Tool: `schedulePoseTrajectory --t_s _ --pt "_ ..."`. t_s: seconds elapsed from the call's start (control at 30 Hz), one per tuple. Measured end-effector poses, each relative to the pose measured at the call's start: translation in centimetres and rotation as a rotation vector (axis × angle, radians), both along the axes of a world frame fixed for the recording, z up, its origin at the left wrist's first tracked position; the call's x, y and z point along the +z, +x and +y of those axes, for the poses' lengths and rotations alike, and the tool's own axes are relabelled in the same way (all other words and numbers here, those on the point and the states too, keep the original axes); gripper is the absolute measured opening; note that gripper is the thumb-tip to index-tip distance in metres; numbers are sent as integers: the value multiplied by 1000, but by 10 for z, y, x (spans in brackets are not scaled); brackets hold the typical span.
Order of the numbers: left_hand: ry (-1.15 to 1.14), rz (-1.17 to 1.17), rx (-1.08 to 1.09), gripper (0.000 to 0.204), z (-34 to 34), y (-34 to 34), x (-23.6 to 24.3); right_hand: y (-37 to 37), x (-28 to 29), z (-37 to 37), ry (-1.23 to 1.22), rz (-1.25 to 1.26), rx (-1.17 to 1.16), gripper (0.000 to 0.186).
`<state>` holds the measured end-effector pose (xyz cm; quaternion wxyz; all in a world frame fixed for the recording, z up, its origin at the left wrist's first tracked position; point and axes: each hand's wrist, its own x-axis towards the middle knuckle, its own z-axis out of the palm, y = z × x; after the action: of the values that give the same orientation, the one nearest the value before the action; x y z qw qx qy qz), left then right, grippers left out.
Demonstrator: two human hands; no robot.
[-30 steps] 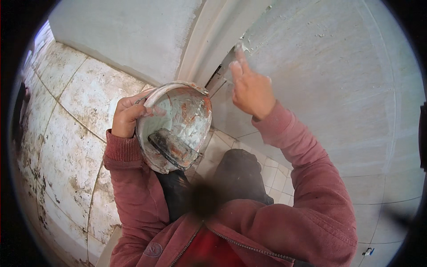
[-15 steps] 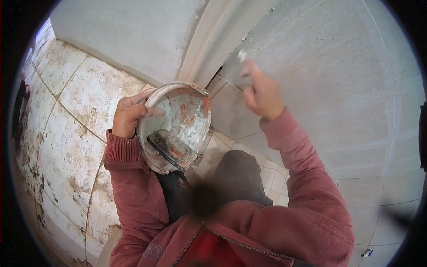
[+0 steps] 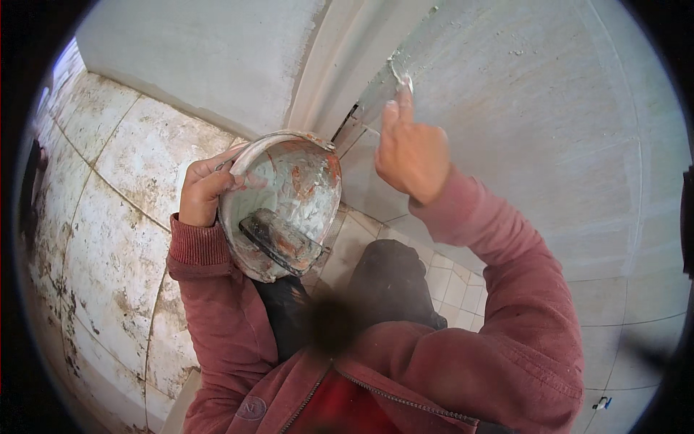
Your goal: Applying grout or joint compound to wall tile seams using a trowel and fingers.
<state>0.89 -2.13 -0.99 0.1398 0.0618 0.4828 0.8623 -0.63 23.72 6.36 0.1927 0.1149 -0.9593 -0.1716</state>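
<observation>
My left hand point(image 3: 206, 184) grips the rim of a bucket point(image 3: 318, 170), tilted so that its mouth faces me. Whitish and orange residue coats the bucket's inside. A dark, paste-smeared flat tool point(image 3: 285, 239) lies in it; its exact kind is unclear. My right hand point(image 3: 414, 155) holds no tool. Its index and middle fingers stretch out to the wall's edge, while the others curl in. White paste point(image 3: 396, 71) sits at the fingertips and along the seam beside the large grey wall tile point(image 3: 535, 152).
A pale door frame point(image 3: 329, 65) runs beside the seam, with a dark gap point(image 3: 345, 121) lower down. Dirty floor tiles point(image 3: 108, 239) spread at the left beyond a plastered wall point(image 3: 195, 58). My knee point(image 3: 390, 278) is below the bucket, over small tiles.
My right hand has come from a blurred sweep to the seam, its fingertips now at the wall with a white streak beside them. The bucket and left hand have barely shifted.
</observation>
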Motion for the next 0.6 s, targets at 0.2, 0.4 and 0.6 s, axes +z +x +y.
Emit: schedulePoseTrajectory --t_s 0.2,0.4,0.6 --pt "-60 28 -10 43 0 0 3 -12 26 13 -96 57 238 27" --pt "-32 30 26 42 1 1 -1 -14 -27 12 -120 36 234 27" --pt "-84 41 25 43 2 0 4 -6 -11 28 -294 -26 377 34"
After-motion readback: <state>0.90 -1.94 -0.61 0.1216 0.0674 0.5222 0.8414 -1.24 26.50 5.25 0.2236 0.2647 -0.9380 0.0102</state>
